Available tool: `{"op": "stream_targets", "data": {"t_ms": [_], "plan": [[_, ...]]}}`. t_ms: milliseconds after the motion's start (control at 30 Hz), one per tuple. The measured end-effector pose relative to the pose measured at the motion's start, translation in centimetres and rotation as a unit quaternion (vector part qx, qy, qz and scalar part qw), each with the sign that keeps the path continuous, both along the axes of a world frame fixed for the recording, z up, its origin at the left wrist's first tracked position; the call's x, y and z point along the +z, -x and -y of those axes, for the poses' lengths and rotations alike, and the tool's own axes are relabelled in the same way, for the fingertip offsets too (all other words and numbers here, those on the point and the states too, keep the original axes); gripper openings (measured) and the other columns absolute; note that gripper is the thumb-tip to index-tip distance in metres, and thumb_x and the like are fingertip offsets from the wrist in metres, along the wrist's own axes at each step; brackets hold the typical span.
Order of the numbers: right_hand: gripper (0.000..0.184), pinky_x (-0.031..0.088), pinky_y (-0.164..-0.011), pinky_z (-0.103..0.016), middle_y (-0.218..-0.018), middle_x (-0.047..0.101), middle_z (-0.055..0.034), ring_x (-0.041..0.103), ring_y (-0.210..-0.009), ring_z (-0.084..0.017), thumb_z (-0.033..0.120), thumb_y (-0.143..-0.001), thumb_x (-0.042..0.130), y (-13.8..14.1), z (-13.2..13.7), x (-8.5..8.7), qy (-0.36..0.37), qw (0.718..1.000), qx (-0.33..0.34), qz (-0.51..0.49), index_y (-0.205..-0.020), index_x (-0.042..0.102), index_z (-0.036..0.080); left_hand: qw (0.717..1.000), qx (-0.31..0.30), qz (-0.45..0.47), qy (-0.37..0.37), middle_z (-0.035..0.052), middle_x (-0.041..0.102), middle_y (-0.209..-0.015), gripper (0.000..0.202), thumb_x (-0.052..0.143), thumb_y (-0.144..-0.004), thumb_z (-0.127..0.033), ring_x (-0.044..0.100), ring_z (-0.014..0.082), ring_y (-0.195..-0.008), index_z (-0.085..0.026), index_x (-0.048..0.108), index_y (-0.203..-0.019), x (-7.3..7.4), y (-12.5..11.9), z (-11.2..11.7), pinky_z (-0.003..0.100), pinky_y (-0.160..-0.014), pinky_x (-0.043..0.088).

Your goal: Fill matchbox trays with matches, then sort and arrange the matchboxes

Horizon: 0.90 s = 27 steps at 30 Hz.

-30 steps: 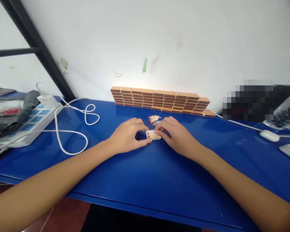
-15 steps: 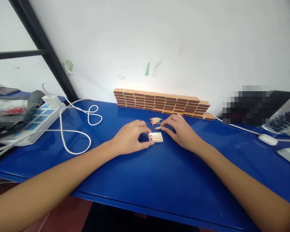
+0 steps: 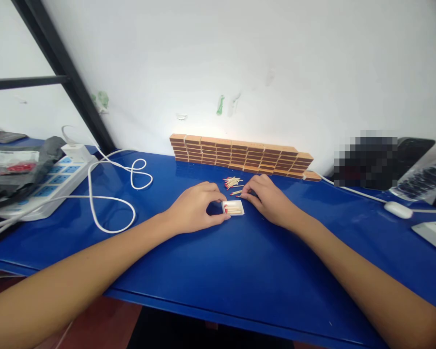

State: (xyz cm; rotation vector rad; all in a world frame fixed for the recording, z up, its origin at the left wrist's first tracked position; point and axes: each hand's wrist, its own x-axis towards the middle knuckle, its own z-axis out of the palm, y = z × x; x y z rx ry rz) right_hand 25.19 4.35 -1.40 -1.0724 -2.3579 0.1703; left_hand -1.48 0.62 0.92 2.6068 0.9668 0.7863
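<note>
My left hand (image 3: 198, 207) grips a small white matchbox tray (image 3: 235, 204) between thumb and fingertips at its left end. Several red-headed matches (image 3: 234, 211) lie side by side in the tray, heads to the left. Just beyond the tray's right end, my right hand (image 3: 267, 199) pinches a match; only its red tip shows past my thumb and finger. A few loose matches (image 3: 236, 193) lie on the table by those fingertips. Behind them is a small heap of matches (image 3: 233, 182).
Matchboxes (image 3: 240, 154) are stacked in a long row against the wall. On the left of the blue table (image 3: 218, 261) are a power strip (image 3: 58, 182), a white cable (image 3: 90, 194) and a dark bag (image 3: 18, 169). A black device (image 3: 414, 155) and a cable switch (image 3: 398, 210) are at right.
My right hand has drawn slightly toward me and closer to the tray, pinching a match, while loose matches stay behind it. My left hand keeps its hold on the tray.
</note>
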Motion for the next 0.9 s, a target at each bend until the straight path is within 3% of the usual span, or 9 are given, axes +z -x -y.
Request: {"op": "stream_targets", "data": {"t_ms": [333,600,900], "plan": [[0.006,0.047,-0.086,-0.044,-0.099,0.065,-0.0093,0.053,-0.096,-0.028,0.029,-0.102,0.06,1.4,0.3,0.3,-0.003,1.0,0.014,-0.011,-0.099,0.063,0.024,1.0,-0.001,-0.003,-0.002,0.0057,0.071,-0.102,0.024,0.079,-0.089,-0.036,0.066,0.0225,-0.095,-0.021,0.077,-0.108,0.0,-0.1,0.0,0.038,-0.087,0.054],[0.013,0.046,-0.082,-0.044,-0.094,0.063,-0.0098,0.052,-0.09,-0.028,0.025,-0.101,0.059,0.9,0.2,0.4,-0.002,1.0,0.003,0.013,-0.088,0.06,0.023,1.0,0.006,-0.005,-0.007,0.0062,0.071,-0.102,0.024,0.079,-0.088,-0.035,0.066,0.0229,-0.096,-0.02,0.077,-0.107,0.2,0.0,-0.1,0.038,-0.086,0.054],[0.011,0.045,-0.082,-0.043,-0.094,0.064,-0.0079,0.053,-0.092,-0.027,0.025,-0.103,0.057,2.3,2.8,2.0,-0.017,0.999,0.027,-0.013,-0.093,0.061,0.023,1.0,0.012,-0.002,-0.019,0.0059,0.072,-0.102,0.026,0.078,-0.089,-0.037,0.066,0.0225,-0.094,-0.02,0.077,-0.109,-0.1,-0.1,0.0,0.038,-0.085,0.055]]}}
